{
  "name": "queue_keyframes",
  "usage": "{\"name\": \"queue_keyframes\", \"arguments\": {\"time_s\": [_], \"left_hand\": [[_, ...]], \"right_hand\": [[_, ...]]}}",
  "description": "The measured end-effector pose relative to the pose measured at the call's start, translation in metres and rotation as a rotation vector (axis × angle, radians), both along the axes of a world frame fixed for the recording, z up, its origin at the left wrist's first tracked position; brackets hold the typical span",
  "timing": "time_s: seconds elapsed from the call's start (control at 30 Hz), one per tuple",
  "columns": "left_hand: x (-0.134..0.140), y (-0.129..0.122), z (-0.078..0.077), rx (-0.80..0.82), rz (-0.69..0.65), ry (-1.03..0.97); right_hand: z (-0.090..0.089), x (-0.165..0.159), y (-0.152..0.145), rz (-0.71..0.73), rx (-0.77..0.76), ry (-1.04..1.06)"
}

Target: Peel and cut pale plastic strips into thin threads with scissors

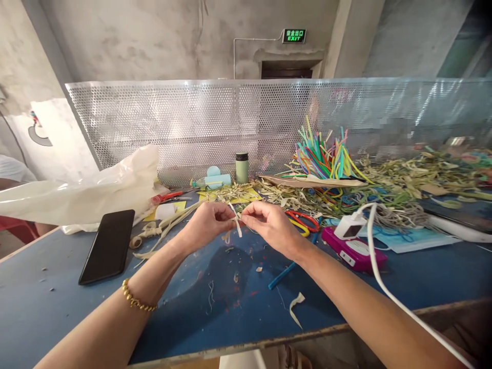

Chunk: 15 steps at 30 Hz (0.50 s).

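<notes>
White strip (239,229) above blue table (177,318), grey wall (154,41)

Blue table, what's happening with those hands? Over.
Left hand pinching white strip. Right hand close by, fingertips at strip. Blue rod on tabletop, not blocking.

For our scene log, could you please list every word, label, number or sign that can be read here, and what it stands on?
"安全出口": top line of the lit sign.
"EXIT": bottom line of the same sign.
Too blurred to read: faint reddish marks, perhaps lettering, at the perforated panel.
</notes>
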<state>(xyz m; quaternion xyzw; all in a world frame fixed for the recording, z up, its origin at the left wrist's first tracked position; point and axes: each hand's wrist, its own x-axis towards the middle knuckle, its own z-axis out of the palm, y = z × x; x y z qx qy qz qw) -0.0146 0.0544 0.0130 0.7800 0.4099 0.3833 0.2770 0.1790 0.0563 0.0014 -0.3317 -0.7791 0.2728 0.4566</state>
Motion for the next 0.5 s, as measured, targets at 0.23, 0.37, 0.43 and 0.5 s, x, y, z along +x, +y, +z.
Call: {"name": "queue_keyframes", "arguments": {"time_s": [0.23,0.37,0.43,0.5], "left_hand": [[-0.0005,-0.0015,0.0009,-0.113,-0.122,-0.051],[0.0005,-0.001,0.0022,-0.124,0.002,-0.26],[0.0012,-0.0016,0.0028,-0.175,0.072,-0.415],[0.0024,-0.0026,0.0024,-0.256,0.109,-0.535]], "right_hand": [[-0.0023,0.001,-0.001,-0.043,0.124,-0.094],[0.0004,0.0022,-0.0013,-0.04,-0.024,0.095],[0.0019,0.0023,-0.0017,-0.044,-0.095,0.168],[0.0025,0.0011,-0.003,-0.029,-0.109,0.167]]}}
